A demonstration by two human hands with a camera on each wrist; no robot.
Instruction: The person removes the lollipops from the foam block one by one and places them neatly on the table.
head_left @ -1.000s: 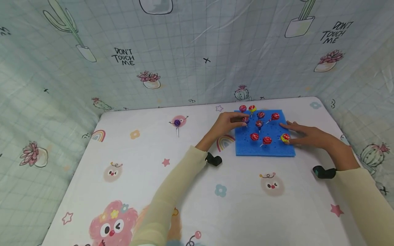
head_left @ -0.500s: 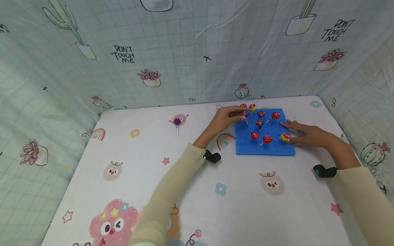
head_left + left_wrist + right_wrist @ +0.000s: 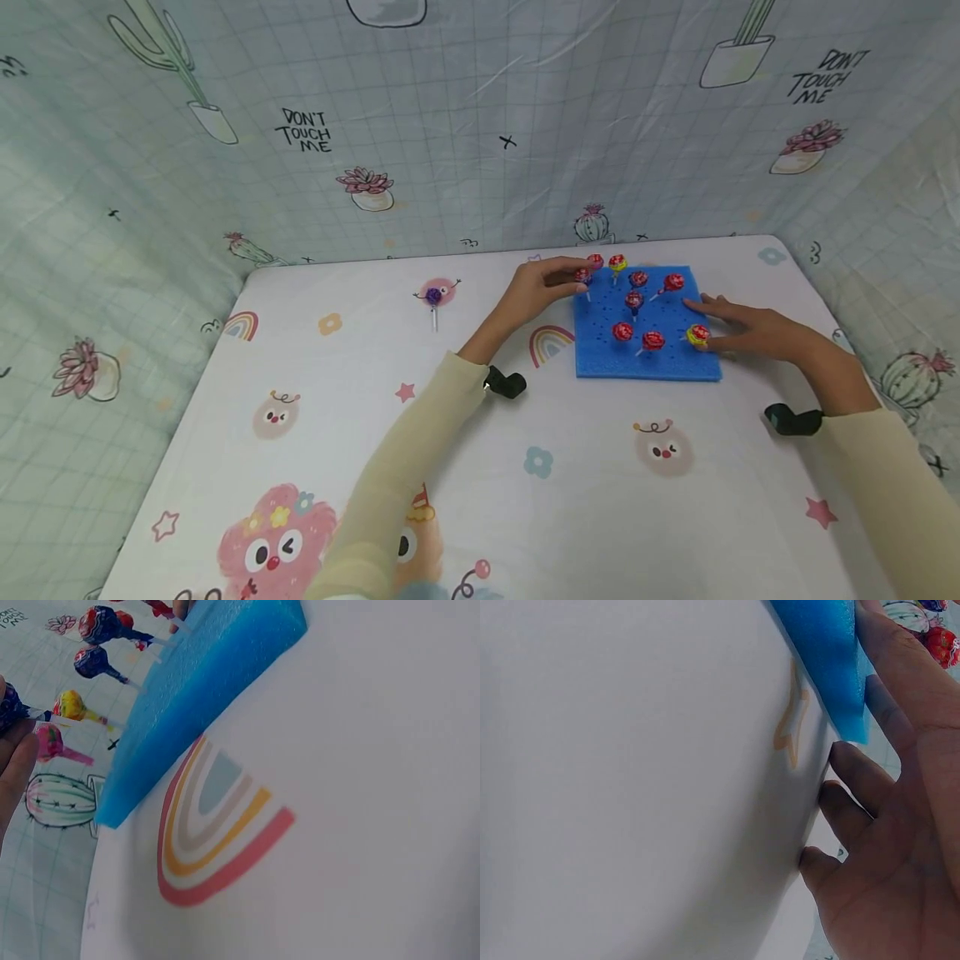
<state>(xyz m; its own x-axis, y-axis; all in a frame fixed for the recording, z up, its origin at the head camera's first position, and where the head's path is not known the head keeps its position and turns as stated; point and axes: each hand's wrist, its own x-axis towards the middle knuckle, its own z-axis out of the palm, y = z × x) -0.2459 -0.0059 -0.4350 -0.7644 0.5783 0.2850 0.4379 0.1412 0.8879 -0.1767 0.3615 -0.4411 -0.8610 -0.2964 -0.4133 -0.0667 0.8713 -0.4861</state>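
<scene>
pinching the round, blue-and-red wrapped lollipop with a white stick (image 3: 582, 275) by its head, your left hand (image 3: 534, 287) has it between thumb and fingers, at the far left corner of the flat, square, blue foam board (image 3: 611, 365). across from it, your right hand (image 3: 742, 327) is spread, gripping nothing, fingers at the board's right edge, seemingly steadying it, thumb by a round yellow-and-red wrapped lollipop (image 3: 698, 335).

the step in hand looks like working that one lollipop at the board; going in or coming out, no telling from here. your left wrist view shows the stick's end seemingly short of the foam. your next move calls for a light pinch, a straight line along the stick, and no knock to the round pink-wrapped lollipop (image 3: 596, 262) just behind.

and the direction: head up, stick down, its lower end slanting slightly right, long axis near upright. well to the left, a round purple-wrapped lollipop (image 3: 433, 297) lies on your white, cartoon-printed bench (image 3: 585, 533), stick towards you.
</scene>
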